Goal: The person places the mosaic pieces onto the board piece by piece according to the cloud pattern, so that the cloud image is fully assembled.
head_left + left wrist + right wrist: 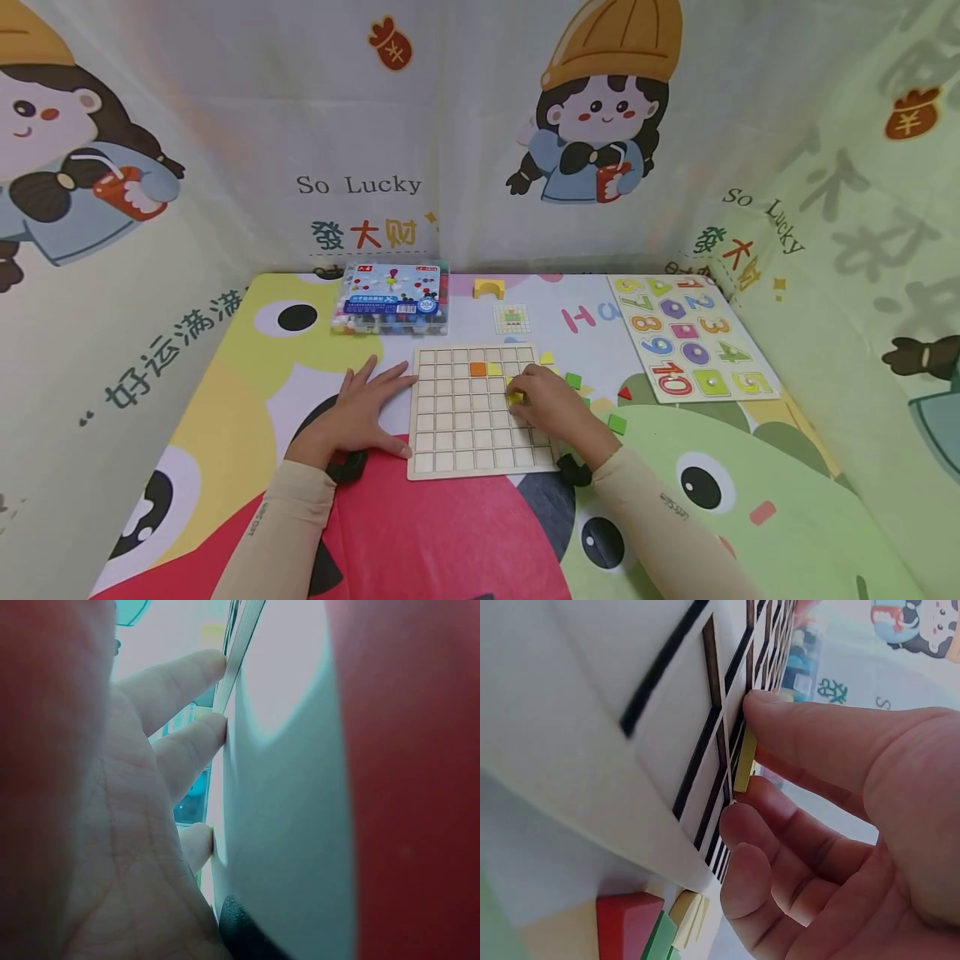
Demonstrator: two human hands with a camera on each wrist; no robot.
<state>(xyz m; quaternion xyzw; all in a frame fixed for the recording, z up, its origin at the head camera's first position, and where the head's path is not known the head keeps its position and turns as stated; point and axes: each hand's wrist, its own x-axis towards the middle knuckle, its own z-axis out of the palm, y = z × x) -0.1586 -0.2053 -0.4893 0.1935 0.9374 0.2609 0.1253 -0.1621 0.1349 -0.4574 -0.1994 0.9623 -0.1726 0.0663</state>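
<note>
A pale wooden grid board [444, 422] lies flat on the table, with an orange square tile [478, 369] and a yellow tile [493, 368] in its upper rows. My left hand [363, 414] is spread at the board's left side, its fingertips and thumb touching the edge. Over the right part of the grid, my right hand [553, 403] pinches a yellow tile [745, 761] between thumb and fingers, low against the board's cells. In the head view the fingers partly cover this tile.
Right of the board lie several loose pieces, including green tiles [617, 424] and a red triangle [625, 392]. Behind it are a small pattern card [512, 318], a yellow arch block [489, 288] and a plastic box [392, 298]. A number puzzle board [690, 337] lies at the back right.
</note>
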